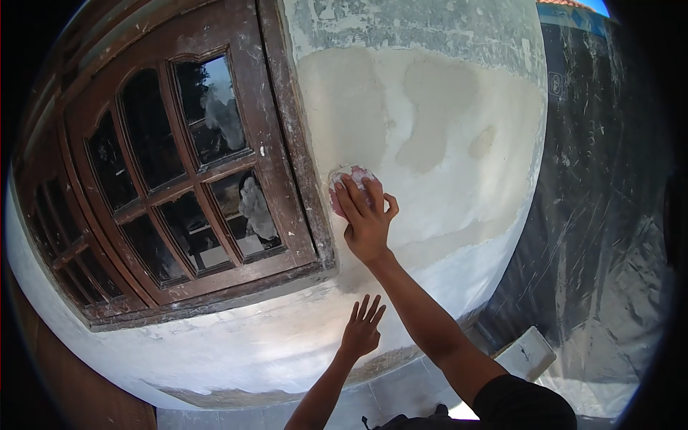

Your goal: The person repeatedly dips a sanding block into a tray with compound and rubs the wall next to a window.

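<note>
The right hand (368,226) is on the sponge (366,174), a pink and whitish lump that may be wadded cloth; I cannot tell which. Its grip is closed over the sponge, the fingers bent across its face and holding it flat on the wall (459,204). The sponge lies just beside the lower part of the wooden window frame (313,208), towards the wall's left side in this view and well apart from its curved right edge.

The left hand (362,335) is lower down, below the right hand and near the window's lower right corner. Its grip is spread and holds nothing, fingers stretched and slightly apart; whether they touch the wall, I cannot tell.

The wall is whitish, with dull beige patches (437,115) above the sponge and a rough grey band (416,29) along its top edge. The brown window (193,175) has small glass panes and pale specks on its wood. Beyond the wall's right edge hangs a dark plastic sheet (595,165). Near its foot, a pale box-like thing (527,354) sits beside the right arm, which ends in a black sleeve (527,406). Grey floor tiles (398,390) run along the wall's bottom edge.
</note>
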Demonstrator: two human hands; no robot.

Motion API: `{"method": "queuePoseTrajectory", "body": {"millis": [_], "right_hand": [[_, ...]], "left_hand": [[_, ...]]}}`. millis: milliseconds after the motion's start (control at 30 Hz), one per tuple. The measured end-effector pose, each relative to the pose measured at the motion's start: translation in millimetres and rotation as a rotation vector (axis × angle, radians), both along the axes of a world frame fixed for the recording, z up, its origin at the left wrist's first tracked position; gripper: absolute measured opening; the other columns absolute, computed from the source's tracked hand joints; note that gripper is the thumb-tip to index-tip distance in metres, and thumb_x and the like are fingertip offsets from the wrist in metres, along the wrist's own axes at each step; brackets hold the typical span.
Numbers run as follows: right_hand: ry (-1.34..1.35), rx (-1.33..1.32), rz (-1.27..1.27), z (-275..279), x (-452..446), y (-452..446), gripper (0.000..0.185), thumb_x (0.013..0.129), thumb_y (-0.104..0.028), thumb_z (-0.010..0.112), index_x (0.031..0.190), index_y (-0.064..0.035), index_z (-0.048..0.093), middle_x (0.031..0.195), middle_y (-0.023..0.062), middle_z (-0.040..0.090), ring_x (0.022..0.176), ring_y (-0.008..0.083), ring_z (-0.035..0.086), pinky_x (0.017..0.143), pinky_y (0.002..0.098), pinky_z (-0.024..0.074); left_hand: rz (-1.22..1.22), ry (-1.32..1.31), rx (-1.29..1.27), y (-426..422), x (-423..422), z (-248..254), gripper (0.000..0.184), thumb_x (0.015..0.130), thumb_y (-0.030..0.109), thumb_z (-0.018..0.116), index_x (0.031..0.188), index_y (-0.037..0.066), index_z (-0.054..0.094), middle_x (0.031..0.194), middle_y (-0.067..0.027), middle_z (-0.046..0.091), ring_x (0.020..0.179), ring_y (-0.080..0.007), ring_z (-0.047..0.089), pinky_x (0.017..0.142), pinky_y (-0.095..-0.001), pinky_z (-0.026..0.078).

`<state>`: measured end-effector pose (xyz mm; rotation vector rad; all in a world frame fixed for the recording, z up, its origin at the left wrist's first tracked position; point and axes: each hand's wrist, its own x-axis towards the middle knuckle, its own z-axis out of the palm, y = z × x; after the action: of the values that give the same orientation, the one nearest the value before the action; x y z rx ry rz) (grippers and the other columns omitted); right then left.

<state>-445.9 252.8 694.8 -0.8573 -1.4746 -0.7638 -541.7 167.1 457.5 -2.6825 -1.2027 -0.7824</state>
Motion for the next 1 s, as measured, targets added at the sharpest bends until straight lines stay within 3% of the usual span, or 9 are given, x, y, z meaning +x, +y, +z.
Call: {"method": "queuePoseTrajectory", "body": {"millis": [133,233,333,367,433,567,667,800,1000], "right_hand": [[-0.078,-0.076,0.025,-77.9,41.6,6.6,0.067,0.074,0.006,0.062,0.135,-0.0212,0.063,0.146,-0.0036,0.058,0.138,0.0254,0.045,0.11,0.0503,0.0186],[-0.148,-0.361,-0.02,-185.2,104.2,-26.5,0.065,0.077,0.005,0.063,0.136,-0.0238,0.063,0.148,-0.0053,0.056,0.14,0.025,0.043,0.111,0.0552,0.0188],[-0.043,-0.769,-0.087,-318.7,182.1,-83.2,0.06,0.078,0.005,0.064,0.131,-0.023,0.063,0.131,-0.0022,0.062,0.132,0.0237,0.05,0.109,0.0609,0.0201],[-0.023,-0.869,-0.17,-359.5,211.5,-106.0,0.056,0.077,0.001,0.065,0.128,-0.0229,0.063,0.131,-0.0017,0.063,0.129,0.0232,0.053,0.104,0.065,0.0246],[0.166,-1.075,-0.153,-399.9,264.3,-158.0,0.047,0.081,0.0,0.062,0.124,-0.0191,0.064,0.12,0.0036,0.069,0.113,0.0301,0.062,0.092,0.0594,0.0424],[0.35,-1.293,-0.225,-436.7,367.5,-226.3,0.035,0.091,-0.002,0.056,0.122,-0.0156,0.067,0.104,0.0142,0.071,0.098,0.0409,0.064,0.083,0.0548,0.0507],[0.497,-1.373,-0.28,-451.9,433.2,-252.5,0.032,0.094,-0.004,0.056,0.123,-0.0126,0.067,0.106,0.0135,0.073,0.099,0.0383,0.065,0.085,0.0512,0.0521],[0.476,-1.244,-0.326,-478.4,507.8,-284.1,0.034,0.092,0.001,0.057,0.123,-0.0098,0.067,0.107,0.0122,0.073,0.098,0.0363,0.065,0.086,0.0486,0.0529],[0.527,-1.421,-0.585,-518.2,580.3,-316.5,0.036,0.091,0.002,0.056,0.123,-0.0106,0.067,0.106,0.0134,0.073,0.099,0.0381,0.065,0.086,0.0482,0.0531]], "left_hand": [[0.079,-0.085,-0.046,-16.7,17.7,-13.2,0.07,0.077,0.006,0.059,0.146,0.003,0.047,0.164,-0.0174,0.028,0.153,-0.0409,0.019,0.124,-0.0571,0.019],[0.043,-0.023,-0.082,-36.9,36.1,-34.8,0.069,0.076,0.006,0.06,0.144,0.001,0.049,0.164,-0.0176,0.029,0.153,-0.0405,0.02,0.123,-0.0567,0.02],[-0.003,0.01,-0.132,-53.4,70.9,-54.7,0.069,0.074,0.006,0.061,0.143,0.001,0.05,0.163,-0.0178,0.03,0.153,-0.041,0.021,0.123,-0.0569,0.021],[-0.018,0.009,-0.166,-57.4,86.5,-61.0,0.07,0.074,0.007,0.062,0.143,0.001,0.05,0.163,-0.0182,0.03,0.153,-0.0416,0.02,0.123,-0.0573,0.021],[-0.028,-0.003,-0.213,-58.3,126.4,-81.2,0.07,0.074,0.006,0.061,0.143,0.0,0.049,0.163,-0.0195,0.029,0.153,-0.0431,0.019,0.123,-0.0579,0.02],[-0.054,-0.028,-0.353,-70.5,233.5,-124.7,0.071,0.075,0.006,0.061,0.144,-0.003,0.045,0.163,-0.023,0.027,0.152,-0.0478,0.017,0.122,-0.0603,0.02],[-0.094,-0.041,-0.504,-90.5,326.0,-157.7,0.074,0.077,0.008,0.062,0.147,-0.003,0.041,0.163,-0.0231,0.026,0.152,-0.0476,0.016,0.123,-0.0586,0.018],[-0.176,-0.039,-0.652,-125.6,434.7,-192.5,0.073,0.077,0.008,0.063,0.147,-0.001,0.043,0.162,-0.0216,0.03,0.152,-0.0463,0.019,0.123,-0.0566,0.02],[-0.276,-0.013,-0.78,-146.0,516.2,-236.7,0.075,0.075,0.004,0.065,0.146,-0.001,0.042,0.161,-0.0222,0.031,0.152,-0.0457,0.021,0.124,-0.0566,0.02]]}}
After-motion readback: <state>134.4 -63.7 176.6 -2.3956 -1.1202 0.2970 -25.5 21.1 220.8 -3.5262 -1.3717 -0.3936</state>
